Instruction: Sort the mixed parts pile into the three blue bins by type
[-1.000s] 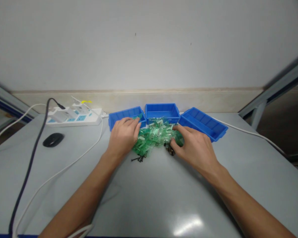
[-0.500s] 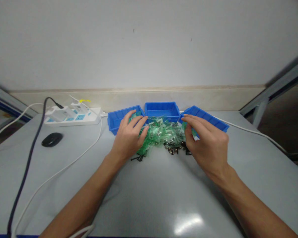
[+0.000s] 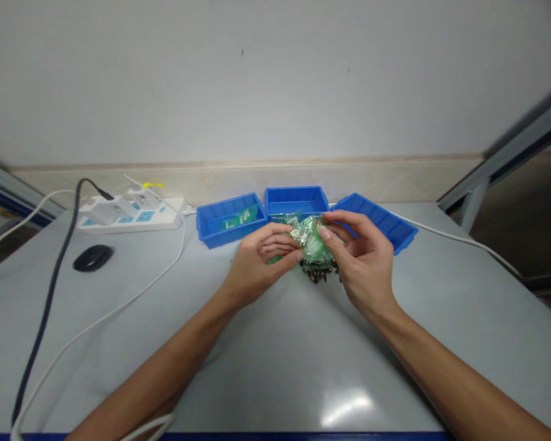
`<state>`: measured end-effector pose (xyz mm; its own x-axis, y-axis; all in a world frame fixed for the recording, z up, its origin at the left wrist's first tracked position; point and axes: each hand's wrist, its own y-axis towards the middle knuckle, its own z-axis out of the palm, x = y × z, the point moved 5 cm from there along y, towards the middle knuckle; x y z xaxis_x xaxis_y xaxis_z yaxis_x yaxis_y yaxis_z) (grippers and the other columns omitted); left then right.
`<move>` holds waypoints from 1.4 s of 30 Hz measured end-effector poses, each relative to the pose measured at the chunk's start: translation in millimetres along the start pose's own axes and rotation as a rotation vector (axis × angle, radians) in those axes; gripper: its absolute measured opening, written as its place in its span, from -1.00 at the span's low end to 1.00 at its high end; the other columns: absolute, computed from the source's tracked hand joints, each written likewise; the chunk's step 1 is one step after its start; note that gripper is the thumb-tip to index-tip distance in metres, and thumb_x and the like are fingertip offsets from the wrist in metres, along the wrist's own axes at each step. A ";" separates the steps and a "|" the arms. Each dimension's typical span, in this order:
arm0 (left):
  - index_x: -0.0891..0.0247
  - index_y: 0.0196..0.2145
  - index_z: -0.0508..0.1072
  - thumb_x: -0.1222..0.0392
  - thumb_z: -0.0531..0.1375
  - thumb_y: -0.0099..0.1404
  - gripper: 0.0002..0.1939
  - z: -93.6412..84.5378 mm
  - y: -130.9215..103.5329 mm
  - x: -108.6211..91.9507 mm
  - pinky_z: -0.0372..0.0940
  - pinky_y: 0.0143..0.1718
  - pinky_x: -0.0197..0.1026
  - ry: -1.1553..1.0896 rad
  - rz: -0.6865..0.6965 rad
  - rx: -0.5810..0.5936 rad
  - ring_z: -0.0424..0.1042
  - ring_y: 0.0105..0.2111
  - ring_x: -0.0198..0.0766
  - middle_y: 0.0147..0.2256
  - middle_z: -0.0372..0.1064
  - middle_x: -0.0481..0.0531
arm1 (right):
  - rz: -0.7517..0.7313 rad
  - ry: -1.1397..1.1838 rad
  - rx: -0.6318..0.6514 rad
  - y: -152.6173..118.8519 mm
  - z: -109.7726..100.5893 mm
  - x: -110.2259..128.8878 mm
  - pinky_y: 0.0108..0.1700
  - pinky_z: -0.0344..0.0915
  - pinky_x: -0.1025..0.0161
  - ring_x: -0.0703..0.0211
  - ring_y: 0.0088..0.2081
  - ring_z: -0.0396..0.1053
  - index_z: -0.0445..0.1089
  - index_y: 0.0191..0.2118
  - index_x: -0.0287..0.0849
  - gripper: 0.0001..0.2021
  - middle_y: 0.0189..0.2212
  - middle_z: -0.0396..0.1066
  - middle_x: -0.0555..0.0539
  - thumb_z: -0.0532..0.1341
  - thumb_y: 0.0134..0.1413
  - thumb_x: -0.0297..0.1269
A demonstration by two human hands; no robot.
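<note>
A clear green plastic packet (image 3: 313, 237) is raised over the pile in front of the middle bin. My right hand (image 3: 365, 257) grips it from the right, thumb on top. From the other side, my left hand (image 3: 261, 260) closes thumb and fingers at the packet's left edge. Beneath and behind my hands lies a pile of similar packets, mostly hidden. Loose dark and brassy screws (image 3: 318, 272) show below the held packet. Another green packet (image 3: 243, 217) rests inside the left blue bin (image 3: 209, 236).
A middle blue bin (image 3: 298, 191) and a right blue bin (image 3: 392, 226) stand along the wall. To the left are a white power strip (image 3: 160, 217) with plugs, a black mouse (image 3: 92, 258) and a dark cable (image 3: 50, 300). A white cord (image 3: 119, 324) crosses the table.
My left hand has left the left bin, where a green packet now shows, and come right. My right hand moved left. Both now meet at a packet above the pile.
</note>
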<state>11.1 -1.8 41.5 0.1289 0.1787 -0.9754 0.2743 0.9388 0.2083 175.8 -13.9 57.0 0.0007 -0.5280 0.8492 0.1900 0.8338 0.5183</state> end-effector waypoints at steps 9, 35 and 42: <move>0.30 -0.13 0.44 0.21 0.43 0.07 -0.58 2.5 -1.4 -1.2 0.51 -0.18 -0.23 -0.018 0.000 -0.038 0.58 -0.30 -0.24 -0.32 0.56 0.04 | 0.010 -0.039 -0.028 -2.9 1.1 -4.2 -0.04 0.45 0.17 0.15 -0.15 0.48 0.46 -0.17 -0.08 -0.84 -0.19 0.47 -0.04 0.36 0.11 -0.32; 0.30 -0.02 0.54 0.10 0.12 0.39 -0.66 -54.6 11.1 -4.9 0.29 -0.12 0.05 1.536 0.307 -0.223 0.44 -0.08 0.08 -0.16 0.58 0.22 | -0.063 -1.145 0.445 -2.8 0.1 -7.0 -0.18 0.36 0.09 -0.13 -0.14 0.52 0.52 -0.10 -0.15 -0.75 -0.19 0.58 -0.15 0.22 0.09 -0.32; 0.33 -0.06 0.54 0.11 0.14 0.39 -0.70 -51.0 8.8 -10.3 0.27 0.04 0.15 1.400 0.436 -0.230 0.35 0.07 0.12 -0.06 0.53 0.26 | -0.098 -1.130 0.452 -2.0 1.2 -4.8 -0.10 0.37 0.04 -0.16 -0.08 0.50 0.53 -0.10 -0.16 -0.69 -0.15 0.58 -0.17 0.22 0.00 -0.43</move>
<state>-36.4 19.7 49.7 -0.8777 0.4573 -0.1430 0.2857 0.7391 0.6100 174.2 -12.8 52.0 -0.8912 -0.3423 0.2977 -0.2175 0.8983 0.3818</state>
